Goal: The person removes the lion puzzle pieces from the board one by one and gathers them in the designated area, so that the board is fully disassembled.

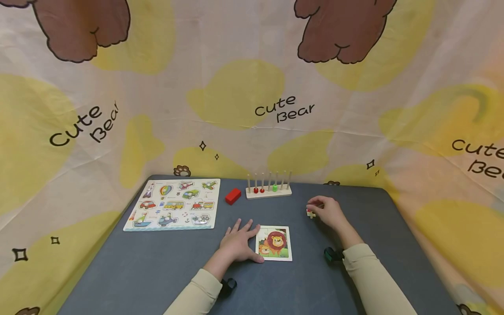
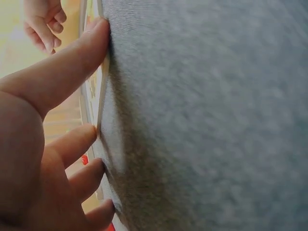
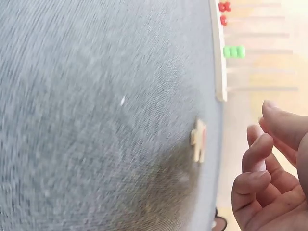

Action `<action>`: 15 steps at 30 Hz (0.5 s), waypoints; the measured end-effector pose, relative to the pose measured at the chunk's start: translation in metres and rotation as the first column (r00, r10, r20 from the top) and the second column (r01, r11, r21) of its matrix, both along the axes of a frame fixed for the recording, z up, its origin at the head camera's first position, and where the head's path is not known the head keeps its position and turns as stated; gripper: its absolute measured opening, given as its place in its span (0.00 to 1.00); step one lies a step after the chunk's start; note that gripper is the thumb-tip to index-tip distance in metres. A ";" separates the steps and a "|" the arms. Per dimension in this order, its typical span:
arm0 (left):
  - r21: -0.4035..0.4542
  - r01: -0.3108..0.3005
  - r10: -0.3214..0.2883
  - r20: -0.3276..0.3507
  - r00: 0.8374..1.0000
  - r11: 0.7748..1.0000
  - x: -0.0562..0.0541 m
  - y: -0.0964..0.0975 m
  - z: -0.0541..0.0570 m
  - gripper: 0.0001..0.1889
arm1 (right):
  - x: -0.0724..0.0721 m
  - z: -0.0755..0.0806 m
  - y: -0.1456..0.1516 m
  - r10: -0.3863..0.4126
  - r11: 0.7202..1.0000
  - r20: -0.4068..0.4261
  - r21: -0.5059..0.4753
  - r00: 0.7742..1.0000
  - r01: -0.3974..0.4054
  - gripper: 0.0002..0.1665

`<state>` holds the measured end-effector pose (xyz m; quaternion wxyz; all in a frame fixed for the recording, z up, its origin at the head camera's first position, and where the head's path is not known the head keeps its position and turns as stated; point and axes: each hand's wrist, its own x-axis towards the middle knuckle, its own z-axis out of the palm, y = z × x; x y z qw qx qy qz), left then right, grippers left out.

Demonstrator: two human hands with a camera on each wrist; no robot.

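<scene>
A square lion jigsaw puzzle (image 1: 277,243) in a white frame lies on the dark grey table. My left hand (image 1: 238,244) is spread at its left side, with the thumb at the lower left corner and the index finger near the upper left one. In the left wrist view, the thumb and index fingertip meet the thin board edge (image 2: 102,96). My right hand (image 1: 327,212) hovers over small jigsaw pieces (image 1: 311,214) to the right of the puzzle. Its fingers (image 3: 257,149) are loosely bent, with a gap between them and the pieces (image 3: 198,140) in the right wrist view.
At the back left lies a vehicle puzzle board (image 1: 171,204). A red block (image 1: 233,196) sits beside a wooden peg stand (image 1: 269,192) carrying red beads and green beads (image 3: 234,51). A cloth with bear prints (image 1: 236,96) hangs behind the table (image 1: 177,271).
</scene>
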<state>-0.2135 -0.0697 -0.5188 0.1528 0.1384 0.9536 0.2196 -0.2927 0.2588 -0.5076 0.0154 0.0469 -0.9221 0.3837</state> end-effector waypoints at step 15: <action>-0.005 -0.003 0.003 0.009 1.000 1.000 -0.002 0.000 0.000 0.55 | 0.012 0.010 -0.026 0.049 0.998 -0.026 -0.036 0.998 -0.050 0.16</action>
